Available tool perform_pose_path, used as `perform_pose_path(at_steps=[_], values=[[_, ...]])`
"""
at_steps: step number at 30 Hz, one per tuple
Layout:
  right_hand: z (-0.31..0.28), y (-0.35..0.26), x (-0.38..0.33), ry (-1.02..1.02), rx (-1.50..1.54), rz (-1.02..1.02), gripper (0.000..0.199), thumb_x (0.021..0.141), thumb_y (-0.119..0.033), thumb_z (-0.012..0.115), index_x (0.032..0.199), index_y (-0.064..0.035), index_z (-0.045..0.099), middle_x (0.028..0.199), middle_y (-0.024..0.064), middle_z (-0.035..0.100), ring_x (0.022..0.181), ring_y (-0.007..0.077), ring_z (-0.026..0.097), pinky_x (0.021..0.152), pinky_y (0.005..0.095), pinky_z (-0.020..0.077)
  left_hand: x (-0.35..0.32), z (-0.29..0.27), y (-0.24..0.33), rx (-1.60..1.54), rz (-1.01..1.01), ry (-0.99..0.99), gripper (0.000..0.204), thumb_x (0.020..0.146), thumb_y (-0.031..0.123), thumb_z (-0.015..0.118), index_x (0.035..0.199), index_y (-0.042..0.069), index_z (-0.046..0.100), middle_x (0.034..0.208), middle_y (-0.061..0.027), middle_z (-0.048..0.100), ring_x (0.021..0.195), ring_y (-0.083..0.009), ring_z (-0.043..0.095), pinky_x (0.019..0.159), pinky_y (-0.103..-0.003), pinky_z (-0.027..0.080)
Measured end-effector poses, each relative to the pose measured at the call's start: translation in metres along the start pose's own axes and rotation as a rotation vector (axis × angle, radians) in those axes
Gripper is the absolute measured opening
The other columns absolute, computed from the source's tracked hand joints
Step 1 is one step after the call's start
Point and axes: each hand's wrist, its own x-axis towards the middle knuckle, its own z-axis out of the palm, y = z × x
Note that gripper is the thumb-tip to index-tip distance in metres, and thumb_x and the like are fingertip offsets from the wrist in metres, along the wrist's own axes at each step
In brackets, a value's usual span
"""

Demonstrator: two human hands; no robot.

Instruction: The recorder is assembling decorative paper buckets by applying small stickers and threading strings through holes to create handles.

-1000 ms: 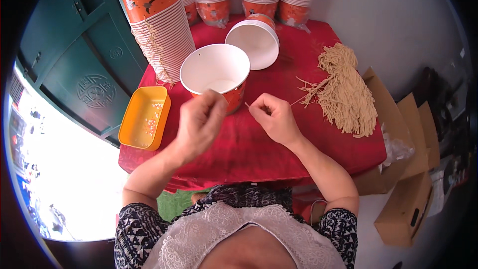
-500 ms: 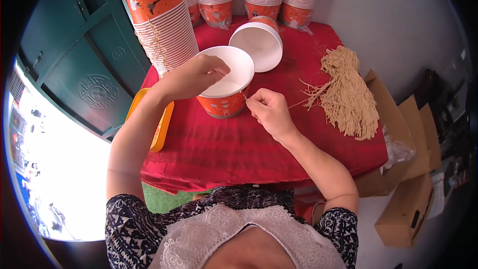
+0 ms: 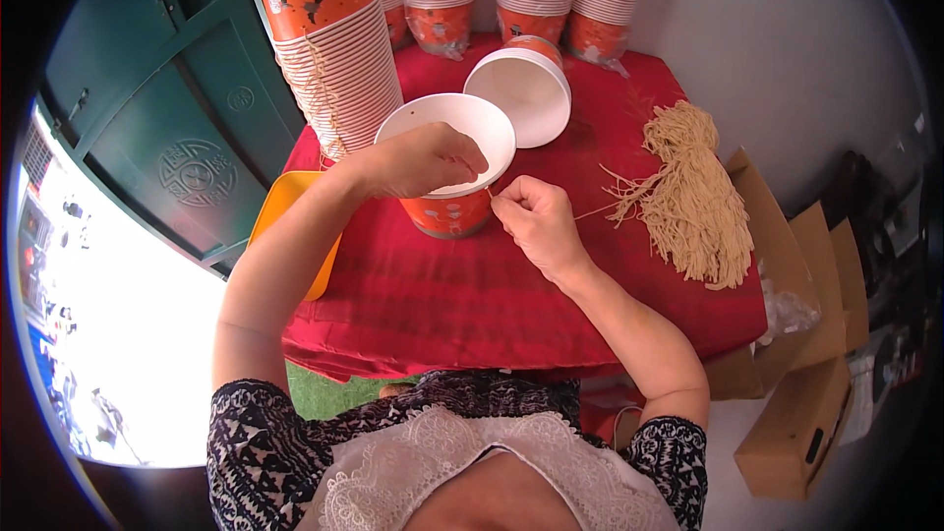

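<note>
A round paper bucket (image 3: 447, 220), white inside and orange printed outside, stands upright on the red tablecloth before me. My left hand (image 3: 433, 159) reaches over its rim, fingers curled together inside by the right wall; what they grip, if anything, is hidden. Outside that same wall, just under the rim, my right hand (image 3: 537, 224) pinches a thin beige string (image 3: 596, 211) between thumb and fingers. The string trails right toward a thick bundle of beige strings (image 3: 700, 221) on the cloth. A small hole shows in the bucket's far left wall.
Behind, another bucket (image 3: 531, 103) lies tipped, its mouth facing me. A tall stack of nested buckets (image 3: 339, 69), strings hanging on it, stands at left beside a yellow tray (image 3: 323, 280). Plastic-wrapped bucket stacks (image 3: 439, 0) line the back. Cardboard boxes (image 3: 792, 433) sit right of the table.
My left hand has moved right and lower inside the bucket, toward its right wall. My right hand stays at the outer wall with the string. The whole view has shifted slightly.
</note>
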Motion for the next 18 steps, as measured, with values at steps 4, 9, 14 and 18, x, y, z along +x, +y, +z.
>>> perform_pose_path(at_steps=[4,9,14,18], values=[[-0.001,-0.002,0.003,0.007,-0.049,0.003,0.017,0.087,-0.004,0.060,0.071,0.0005,0.058,0.061,-0.0014,0.056,0.055,0.0035,0.046,0.047,0.0252,0.0352,0.002,0.000,0.001,0.001,-0.032,-0.025,0.032,0.089,0.011,0.060,0.118,0.001,0.068,0.113,-0.0112,0.070,0.106,-0.0207,0.063,0.095,-0.033,0.048],[0.002,-0.006,0.005,0.020,-0.065,0.026,0.015,0.085,-0.004,0.060,0.071,0.0009,0.058,0.061,-0.0010,0.057,0.057,0.0041,0.046,0.048,0.0258,0.0361,0.004,0.000,-0.006,-0.068,0.010,-0.036,0.034,0.089,0.013,0.061,0.120,0.000,0.066,0.112,-0.0132,0.070,0.104,-0.0210,0.065,0.094,-0.034,0.049],[0.003,-0.002,0.009,0.023,-0.036,0.016,0.015,0.085,-0.004,0.060,0.071,0.0012,0.058,0.062,-0.0010,0.057,0.058,0.0040,0.047,0.049,0.0259,0.0367,0.007,0.002,-0.005,-0.055,0.018,-0.043,0.032,0.089,0.013,0.062,0.117,-0.001,0.067,0.108,-0.0133,0.071,0.101,-0.0206,0.066,0.091,-0.033,0.050],[0.007,-0.002,0.011,0.031,-0.003,-0.005,0.014,0.086,-0.004,0.060,0.074,0.0016,0.060,0.064,-0.0013,0.058,0.059,0.0039,0.048,0.050,0.0255,0.0371,0.010,0.004,-0.003,-0.063,0.036,-0.065,0.026,0.088,0.013,0.062,0.109,0.000,0.071,0.096,-0.0116,0.072,0.092,-0.0185,0.066,0.084,-0.032,0.050]])
